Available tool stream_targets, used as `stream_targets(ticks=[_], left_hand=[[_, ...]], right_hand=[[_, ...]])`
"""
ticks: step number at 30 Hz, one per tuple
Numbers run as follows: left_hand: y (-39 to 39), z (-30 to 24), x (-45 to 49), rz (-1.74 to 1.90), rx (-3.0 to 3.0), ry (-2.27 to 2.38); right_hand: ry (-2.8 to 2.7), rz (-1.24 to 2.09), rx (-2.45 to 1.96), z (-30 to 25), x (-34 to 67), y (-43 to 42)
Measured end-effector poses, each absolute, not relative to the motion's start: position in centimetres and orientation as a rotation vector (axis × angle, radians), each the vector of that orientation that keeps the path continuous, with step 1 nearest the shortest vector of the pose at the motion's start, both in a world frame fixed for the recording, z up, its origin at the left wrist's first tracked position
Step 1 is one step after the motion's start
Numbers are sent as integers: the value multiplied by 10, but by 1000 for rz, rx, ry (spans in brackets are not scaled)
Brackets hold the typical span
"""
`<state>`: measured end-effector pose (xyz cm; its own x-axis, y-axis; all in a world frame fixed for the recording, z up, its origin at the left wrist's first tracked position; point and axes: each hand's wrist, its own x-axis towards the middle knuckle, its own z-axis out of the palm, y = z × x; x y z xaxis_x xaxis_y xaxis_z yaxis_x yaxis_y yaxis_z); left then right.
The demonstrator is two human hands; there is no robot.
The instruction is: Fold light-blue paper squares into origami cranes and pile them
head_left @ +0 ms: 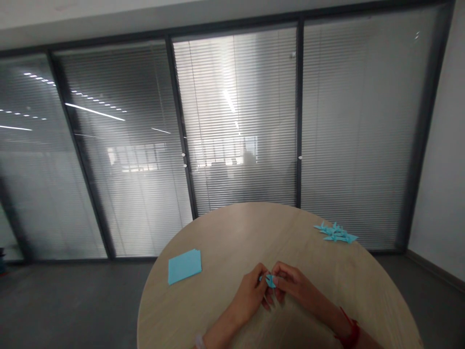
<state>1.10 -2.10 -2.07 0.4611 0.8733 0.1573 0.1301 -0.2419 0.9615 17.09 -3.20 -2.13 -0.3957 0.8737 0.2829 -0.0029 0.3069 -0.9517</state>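
Observation:
My left hand (pixel 252 293) and my right hand (pixel 292 284) meet over the middle of a round wooden table (pixel 225 310). Both pinch a small folded piece of blue paper (pixel 269 279) between their fingertips, just above the tabletop. Most of the piece is hidden by the fingers. A red band circles my right wrist (pixel 349 332).
A stack of flat blue paper squares (pixel 184 266) lies to the left on the table. Several folded blue paper figures (pixel 336 232) sit in a small heap near the far right edge. Behind the table stands a glass wall with closed blinds (pixel 236 126); dark floor surrounds the table.

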Motion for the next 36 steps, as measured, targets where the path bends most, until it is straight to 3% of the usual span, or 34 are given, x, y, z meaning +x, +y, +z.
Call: stream_targets(ticks=[11, 36], left_hand=[[-24, -21, 11, 822, 1733, 900], [-21, -21, 12, 964, 1739, 941]], right_hand=[[-1892, 881, -979, -13, 168, -52], [-1706, 954, -1033, -20, 170, -44]])
